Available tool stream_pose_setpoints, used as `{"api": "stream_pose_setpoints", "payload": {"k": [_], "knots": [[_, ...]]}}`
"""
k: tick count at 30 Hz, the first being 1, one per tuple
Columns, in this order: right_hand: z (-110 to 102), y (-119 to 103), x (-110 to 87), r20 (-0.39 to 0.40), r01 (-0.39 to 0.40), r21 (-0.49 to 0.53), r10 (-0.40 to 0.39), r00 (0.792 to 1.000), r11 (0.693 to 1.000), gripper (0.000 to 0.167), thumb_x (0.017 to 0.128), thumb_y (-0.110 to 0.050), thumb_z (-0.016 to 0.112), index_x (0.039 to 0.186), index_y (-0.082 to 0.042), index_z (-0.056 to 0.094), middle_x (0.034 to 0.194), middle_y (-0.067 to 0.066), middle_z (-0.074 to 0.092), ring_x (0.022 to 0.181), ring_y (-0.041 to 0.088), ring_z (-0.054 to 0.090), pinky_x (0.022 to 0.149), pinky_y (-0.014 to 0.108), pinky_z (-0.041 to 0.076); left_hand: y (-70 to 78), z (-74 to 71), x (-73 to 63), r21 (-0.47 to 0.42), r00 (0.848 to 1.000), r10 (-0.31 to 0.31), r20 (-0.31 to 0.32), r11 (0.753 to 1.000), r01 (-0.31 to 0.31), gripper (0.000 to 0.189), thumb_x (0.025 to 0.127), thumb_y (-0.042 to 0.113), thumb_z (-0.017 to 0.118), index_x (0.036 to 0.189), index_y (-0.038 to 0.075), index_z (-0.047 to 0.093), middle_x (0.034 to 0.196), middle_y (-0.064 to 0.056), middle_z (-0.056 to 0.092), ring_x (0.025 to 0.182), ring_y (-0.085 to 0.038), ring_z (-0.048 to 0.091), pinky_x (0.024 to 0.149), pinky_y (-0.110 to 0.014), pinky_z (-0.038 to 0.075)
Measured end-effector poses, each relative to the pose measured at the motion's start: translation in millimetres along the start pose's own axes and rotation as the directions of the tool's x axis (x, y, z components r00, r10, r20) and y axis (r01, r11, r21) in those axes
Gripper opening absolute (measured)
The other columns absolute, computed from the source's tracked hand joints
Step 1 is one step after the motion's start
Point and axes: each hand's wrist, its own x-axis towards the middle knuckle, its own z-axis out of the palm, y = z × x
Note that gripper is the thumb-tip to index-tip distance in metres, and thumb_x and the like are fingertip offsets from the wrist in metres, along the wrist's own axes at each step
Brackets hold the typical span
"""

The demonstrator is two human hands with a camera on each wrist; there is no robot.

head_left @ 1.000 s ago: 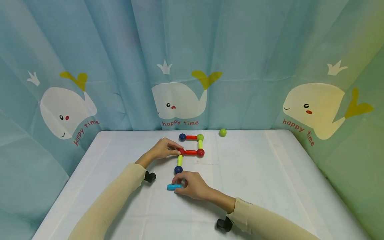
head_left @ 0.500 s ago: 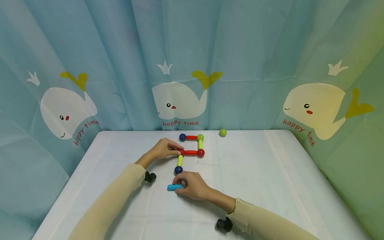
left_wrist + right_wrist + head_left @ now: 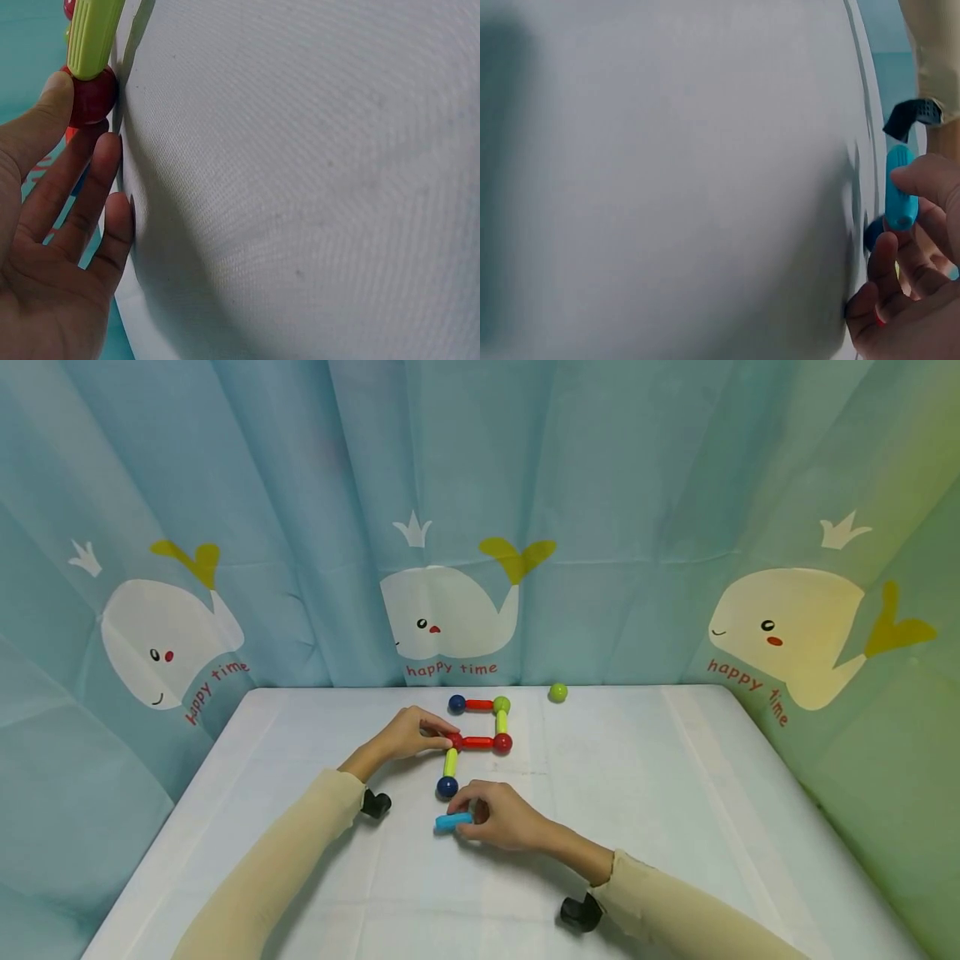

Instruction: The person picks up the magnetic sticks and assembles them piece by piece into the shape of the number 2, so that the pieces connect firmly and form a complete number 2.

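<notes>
My left hand (image 3: 405, 732) pinches a red ball (image 3: 95, 101) between thumb and fingers, at the left corner of a shape of toy balls and rods lying on the table. From that ball a red rod (image 3: 477, 742) runs right to a second red ball (image 3: 502, 743). A yellow-green rod (image 3: 91, 37) leads from the held ball toward me, ending at a dark blue ball (image 3: 447, 787). Just below that blue ball, my right hand (image 3: 506, 817) pinches a light blue rod (image 3: 452, 822), its left end sticking out. The right wrist view shows the thumb on the rod (image 3: 900, 187).
The shape's far part has a yellow-green rod (image 3: 501, 723), a green ball (image 3: 501, 704), another red rod (image 3: 478, 704) and a dark blue ball (image 3: 457, 704). One loose green ball (image 3: 558, 692) lies at the white table's (image 3: 637, 793) back edge, before a blue curtain (image 3: 615, 485).
My right hand has shifted a little right and away from me with the light blue rod, which now tilts slightly. The left hand has stayed on the red ball.
</notes>
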Motion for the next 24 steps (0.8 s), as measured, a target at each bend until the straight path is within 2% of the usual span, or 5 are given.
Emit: {"api": "stream_pose_setpoints", "payload": {"k": [5, 15, 24], "knots": [[-12, 6, -6.4, -0.037, -0.002, 0.010, 0.003, 0.999, 1.000, 0.019, 0.090, -0.010, 0.077, 0.108, -0.014, 0.074, 0.093, -0.002, 0.066, 0.075, 0.011, 0.057, 0.068, 0.023, 0.050, -0.4, 0.0, 0.2, 0.011, 1.000, -0.010, -0.004, 1.000, 0.010, 0.025, 0.092, 0.024, 0.080, 0.116, 0.018, 0.080, 0.109, 0.005, 0.077, 0.100, -0.013, 0.069, 0.093, -0.037, 0.055], [-34, 16, -18.4, -0.111, -0.058, 0.012, 0.059, 0.992, 0.998, 0.019, 0.089, -0.006, 0.078, 0.106, -0.014, 0.074, 0.095, 0.000, 0.065, 0.075, 0.012, 0.057, 0.064, 0.024, 0.051, 1.2, 0.2, 0.1, 0.018, 1.000, -0.028, -0.002, 0.999, 0.028, 0.026, 0.092, 0.024, 0.080, 0.117, 0.018, 0.080, 0.110, 0.005, 0.077, 0.102, -0.014, 0.069, 0.095, -0.037, 0.054], [-40, 21, -21.1, -0.141, -0.071, 0.013, 0.072, 0.987, 0.997, 0.020, 0.089, -0.005, 0.077, 0.107, -0.011, 0.073, 0.096, -0.001, 0.065, 0.075, 0.013, 0.056, 0.063, 0.024, 0.051, -0.7, 1.1, 1.1, 0.017, 1.000, -0.027, -0.004, 0.999, 0.027, 0.026, 0.091, 0.025, 0.081, 0.116, 0.018, 0.080, 0.109, 0.005, 0.077, 0.099, -0.012, 0.068, 0.093, -0.034, 0.055]]}}
